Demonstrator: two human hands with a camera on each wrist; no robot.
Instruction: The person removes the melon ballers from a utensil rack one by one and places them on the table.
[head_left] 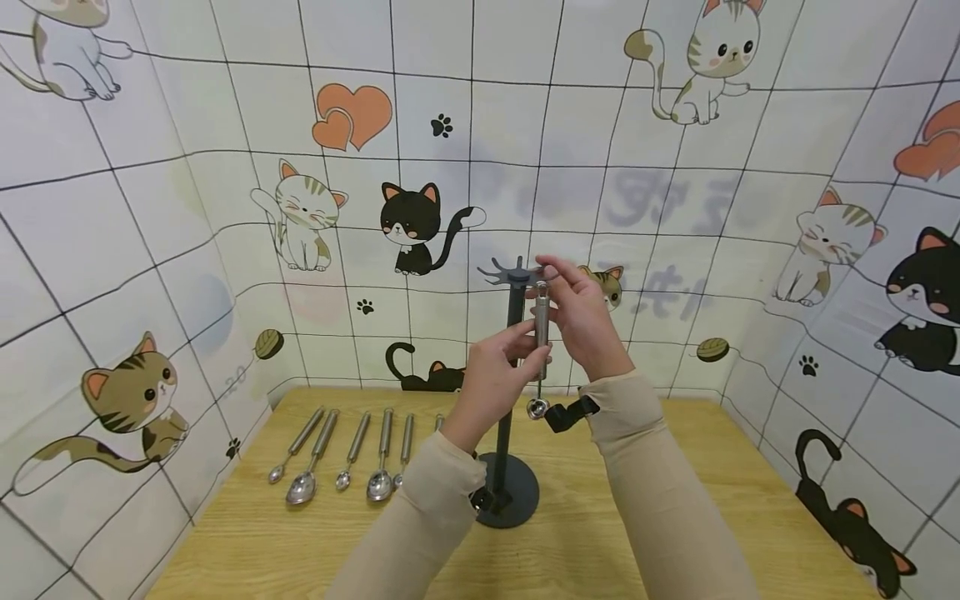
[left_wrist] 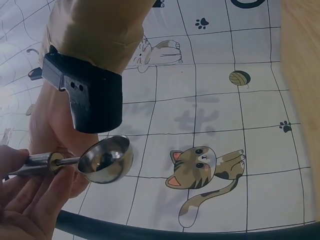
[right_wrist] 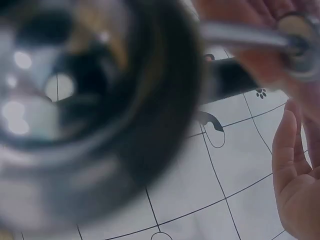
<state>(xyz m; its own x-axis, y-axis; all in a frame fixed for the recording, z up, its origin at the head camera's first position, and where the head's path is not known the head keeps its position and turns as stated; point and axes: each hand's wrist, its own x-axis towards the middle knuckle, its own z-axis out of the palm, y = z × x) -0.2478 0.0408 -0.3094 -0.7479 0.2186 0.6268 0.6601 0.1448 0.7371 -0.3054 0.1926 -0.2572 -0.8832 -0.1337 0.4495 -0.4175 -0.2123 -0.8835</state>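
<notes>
My left hand [head_left: 495, 371] pinches the metal handle of a melon baller [head_left: 542, 325], which hangs upright with its small round bowl down. The left wrist view shows the shiny bowl [left_wrist: 106, 159] beyond the fingers; in the right wrist view the blurred bowl [right_wrist: 100, 110] fills the near side. My right hand [head_left: 588, 321] is up at the top of the dark grey utensil stand [head_left: 516, 304]. Its thumb and forefinger close on the end of one hook there, right above the handle's top. Its other fingers are partly hidden behind the handle.
Several metal scoops and spoons [head_left: 384, 454] lie in a row on the left of the wooden table [head_left: 637, 517], one partly behind the left arm. The stand's round base [head_left: 517, 500] is on the table's middle. A cat-patterned tiled backdrop [head_left: 510, 200] encloses the back and sides.
</notes>
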